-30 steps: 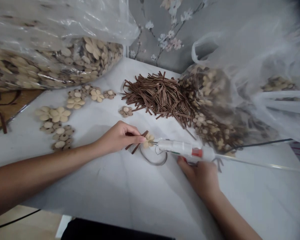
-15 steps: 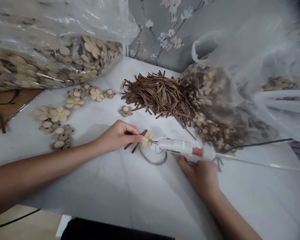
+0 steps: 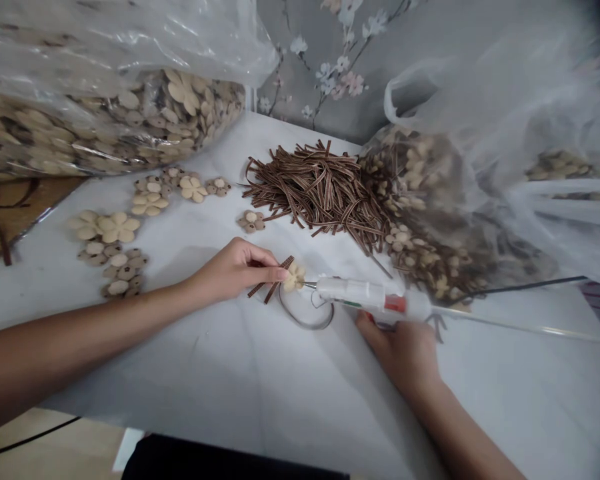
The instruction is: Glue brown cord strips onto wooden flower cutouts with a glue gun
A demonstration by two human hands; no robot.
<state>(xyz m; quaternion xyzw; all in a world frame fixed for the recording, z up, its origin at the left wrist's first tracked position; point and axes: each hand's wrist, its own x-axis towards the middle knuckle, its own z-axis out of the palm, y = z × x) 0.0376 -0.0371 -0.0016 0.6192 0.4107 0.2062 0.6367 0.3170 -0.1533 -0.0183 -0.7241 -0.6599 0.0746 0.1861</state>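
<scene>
Near the middle of the white table, my left hand (image 3: 245, 270) pinches crossed brown ribbon strips (image 3: 273, 288) together with a cream flower (image 3: 295, 276). My right hand (image 3: 407, 350) is wrapped round a white glue gun (image 3: 353, 291) with a red part. The gun's metal nozzle points left and meets the flower's right edge, as far as I can see. A thin ring (image 3: 307, 327), perhaps the gun's wire stand, shows below the nozzle. From the gun's back a clear glue stick (image 3: 510, 321) runs out to the right.
Brown strips (image 3: 320, 190) lie heaped behind my hands. Several flowers (image 3: 119, 228) sit at the left. Plastic bags of flowers stand at the back left (image 3: 200, 110) and right (image 3: 415, 167). A dark cord (image 3: 530, 285) crosses the right side.
</scene>
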